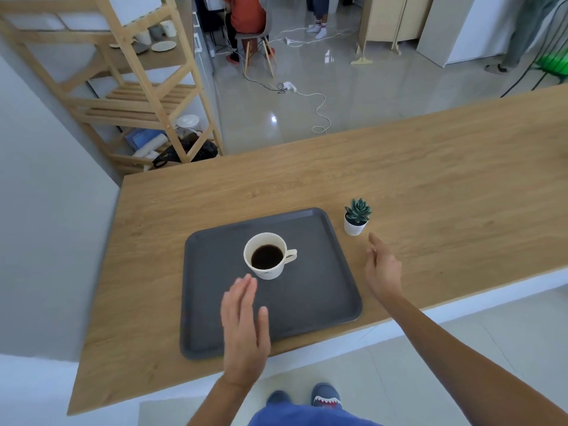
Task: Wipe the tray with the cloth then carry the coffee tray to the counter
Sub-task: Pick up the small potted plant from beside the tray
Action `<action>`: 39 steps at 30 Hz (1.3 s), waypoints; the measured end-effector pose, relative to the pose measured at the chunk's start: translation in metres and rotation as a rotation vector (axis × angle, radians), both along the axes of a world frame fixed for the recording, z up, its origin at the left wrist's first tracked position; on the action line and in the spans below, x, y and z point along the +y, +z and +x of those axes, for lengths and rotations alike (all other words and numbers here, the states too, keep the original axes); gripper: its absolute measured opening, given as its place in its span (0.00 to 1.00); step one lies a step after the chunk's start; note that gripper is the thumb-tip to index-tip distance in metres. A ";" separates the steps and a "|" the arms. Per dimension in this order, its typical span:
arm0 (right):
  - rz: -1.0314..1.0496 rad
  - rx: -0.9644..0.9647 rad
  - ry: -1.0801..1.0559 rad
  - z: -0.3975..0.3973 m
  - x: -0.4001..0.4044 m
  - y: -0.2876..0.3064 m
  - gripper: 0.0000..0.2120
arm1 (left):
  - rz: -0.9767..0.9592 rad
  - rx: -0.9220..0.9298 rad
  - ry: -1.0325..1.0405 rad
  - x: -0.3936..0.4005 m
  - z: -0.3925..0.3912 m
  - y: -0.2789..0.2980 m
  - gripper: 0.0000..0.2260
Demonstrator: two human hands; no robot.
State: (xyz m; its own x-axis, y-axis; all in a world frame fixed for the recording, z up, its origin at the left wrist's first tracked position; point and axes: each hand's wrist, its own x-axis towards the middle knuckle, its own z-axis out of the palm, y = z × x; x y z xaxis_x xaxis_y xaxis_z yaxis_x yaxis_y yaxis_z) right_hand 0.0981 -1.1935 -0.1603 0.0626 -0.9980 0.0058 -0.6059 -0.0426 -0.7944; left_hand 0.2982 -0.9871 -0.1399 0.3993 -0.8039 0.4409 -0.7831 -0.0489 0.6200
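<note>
A small potted plant stands on the wooden counter just beside the tray's far right corner, close to your right hand. That hand hangs over bare wood beside the tray's right edge, fingers loosely extended, holding nothing. Your left hand is flat and open over the tray's near edge — fingers together, thumb apart, empty, fingertips near the cup. The dark grey tray lies flat near the counter's front edge, the white cup upright on it, holding dark coffee, handle pointing right.
</note>
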 end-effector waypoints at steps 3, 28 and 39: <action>0.045 -0.018 -0.045 -0.012 -0.026 0.007 0.19 | 0.066 0.173 -0.281 -0.043 -0.049 0.013 0.20; 0.362 -0.505 0.255 -0.011 -0.112 0.029 0.21 | 0.358 1.279 -0.038 -0.271 -0.100 0.018 0.22; 0.318 -0.507 0.519 0.137 -0.129 0.100 0.22 | 0.131 1.242 0.033 -0.268 0.044 0.087 0.12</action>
